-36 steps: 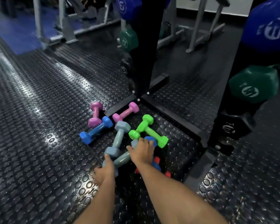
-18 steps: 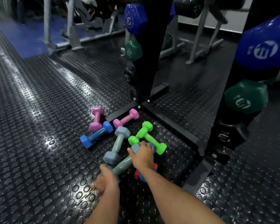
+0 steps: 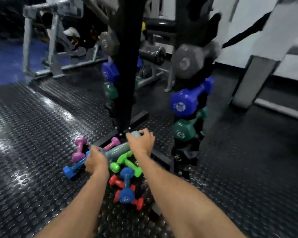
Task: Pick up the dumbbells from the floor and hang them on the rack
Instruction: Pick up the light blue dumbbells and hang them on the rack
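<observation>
A grey-blue dumbbell is lifted above the pile of small dumbbells on the floor. My left hand grips its near end and my right hand grips its far head. Beneath lie a purple dumbbell, a pink one, a blue one, two crossed green ones, and a blue one on top of red ones. The black rack stands just behind, carrying grey, blue and green dumbbells. The picture is blurred.
The rack's base bars run along the floor right by the pile. Grey machine frames stand at the back left, and a grey post at the right. The floor is black studded rubber.
Both hands have lifted the grey-blue dumbbell off the floor and carried it up toward the rack. My view has tilted up, showing more of the rack.
</observation>
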Tool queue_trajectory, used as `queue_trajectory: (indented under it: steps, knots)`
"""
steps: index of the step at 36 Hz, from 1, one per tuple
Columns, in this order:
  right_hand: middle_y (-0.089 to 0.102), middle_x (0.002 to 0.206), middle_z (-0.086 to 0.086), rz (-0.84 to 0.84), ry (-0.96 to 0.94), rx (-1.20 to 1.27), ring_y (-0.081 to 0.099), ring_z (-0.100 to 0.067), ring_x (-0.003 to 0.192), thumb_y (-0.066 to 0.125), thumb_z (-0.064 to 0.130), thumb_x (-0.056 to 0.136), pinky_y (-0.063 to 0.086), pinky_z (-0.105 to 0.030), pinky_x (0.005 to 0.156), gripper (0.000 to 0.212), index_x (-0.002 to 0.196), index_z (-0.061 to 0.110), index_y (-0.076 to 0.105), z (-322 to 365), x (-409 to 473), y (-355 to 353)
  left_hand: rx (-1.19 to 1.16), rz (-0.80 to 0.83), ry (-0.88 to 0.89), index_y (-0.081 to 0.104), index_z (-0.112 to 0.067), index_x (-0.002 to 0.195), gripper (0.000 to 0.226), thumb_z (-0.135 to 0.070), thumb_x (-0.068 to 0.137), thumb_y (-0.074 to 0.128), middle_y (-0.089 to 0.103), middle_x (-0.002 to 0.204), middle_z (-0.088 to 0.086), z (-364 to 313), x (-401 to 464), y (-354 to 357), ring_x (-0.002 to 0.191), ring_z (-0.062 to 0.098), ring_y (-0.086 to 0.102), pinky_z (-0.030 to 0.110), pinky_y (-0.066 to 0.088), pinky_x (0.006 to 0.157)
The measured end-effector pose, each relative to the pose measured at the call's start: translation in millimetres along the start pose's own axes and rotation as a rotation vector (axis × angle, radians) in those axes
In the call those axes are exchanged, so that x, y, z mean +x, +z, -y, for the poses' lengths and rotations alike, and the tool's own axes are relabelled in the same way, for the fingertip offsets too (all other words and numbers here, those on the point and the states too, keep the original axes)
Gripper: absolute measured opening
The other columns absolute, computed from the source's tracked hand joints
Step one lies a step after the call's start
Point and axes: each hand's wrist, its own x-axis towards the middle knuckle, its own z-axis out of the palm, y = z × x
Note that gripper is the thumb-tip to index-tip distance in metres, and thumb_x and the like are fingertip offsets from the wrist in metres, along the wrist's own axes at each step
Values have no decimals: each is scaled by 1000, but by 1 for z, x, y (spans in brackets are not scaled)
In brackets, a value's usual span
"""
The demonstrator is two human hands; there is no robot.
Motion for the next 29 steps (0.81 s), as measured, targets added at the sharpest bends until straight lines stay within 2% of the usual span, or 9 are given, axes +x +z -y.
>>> queue_trajectory:
  steps: [3, 6, 9, 13, 16, 19, 23, 26, 29]
  knots:
    - [50, 96, 3, -28, 102, 53, 49, -23, 106, 78, 42, 63, 43, -30, 91, 37, 87, 19, 60, 44, -8, -45, 24, -65, -54, 69, -3, 109, 66, -53, 81, 37, 65, 118, 24, -53, -47, -6, 111, 38, 59, 48, 47, 101]
    - [53, 100, -1, -28, 198, 52, 52, -25, 105, 80, 36, 62, 48, -36, 92, 37, 90, 18, 62, 86, -24, -89, 75, -68, -104, 70, -3, 107, 57, -49, 85, 44, 65, 116, 26, -99, -100, -19, 108, 40, 59, 47, 47, 99]
    - [53, 103, 0, 21, 252, 34, 52, -22, 102, 81, 34, 62, 50, -38, 89, 36, 88, 19, 61, 131, -43, -133, 124, -59, -112, 72, -7, 96, 45, -45, 92, 49, 65, 111, 23, -143, -152, -37, 95, 36, 56, 39, 44, 87]
    - [54, 98, 2, 38, 276, 4, 57, -20, 94, 82, 32, 61, 55, -40, 84, 35, 84, 19, 59, 185, -54, -188, 212, 91, -82, 63, -2, 115, 41, -32, 101, 39, 63, 110, 22, -196, -211, -52, 108, 44, 57, 33, 43, 70]
    - [57, 99, 0, 51, 292, -1, 59, -18, 89, 87, 31, 63, 56, -38, 81, 38, 86, 16, 62, 224, -44, -231, 191, 159, -85, 56, 1, 120, 44, -32, 102, 33, 61, 115, 26, -241, -253, -51, 111, 45, 57, 38, 48, 78]
    - [57, 94, -3, -8, 255, 6, 58, -17, 81, 83, 39, 72, 49, -30, 67, 34, 81, 16, 61, 256, -35, -270, 204, 174, -102, 54, 1, 121, 42, -30, 103, 31, 60, 114, 25, -277, -290, -42, 112, 46, 56, 42, 49, 82]
    - [55, 91, -10, -32, 241, 3, 57, -29, 87, 67, 41, 88, 49, -39, 80, 36, 75, 9, 57, 291, -18, -317, 221, 196, -172, 53, -4, 128, 44, -32, 102, 32, 57, 127, 24, -320, -333, -24, 118, 42, 55, 49, 47, 102]
    - [58, 93, -13, -49, 291, -27, 56, -30, 88, 60, 35, 94, 43, -35, 77, 32, 74, 10, 56, 322, 5, -353, 231, 112, -223, 61, -3, 120, 42, -33, 101, 38, 60, 123, 26, -361, -363, 0, 114, 43, 55, 46, 47, 98]
    - [57, 99, -15, -44, 343, -48, 55, -31, 93, 55, 34, 97, 42, -36, 80, 29, 77, 12, 55, 351, 32, -381, 189, -7, -283, 68, -3, 96, 36, -34, 95, 49, 63, 108, 26, -407, -390, 24, 90, 38, 51, 41, 39, 81]
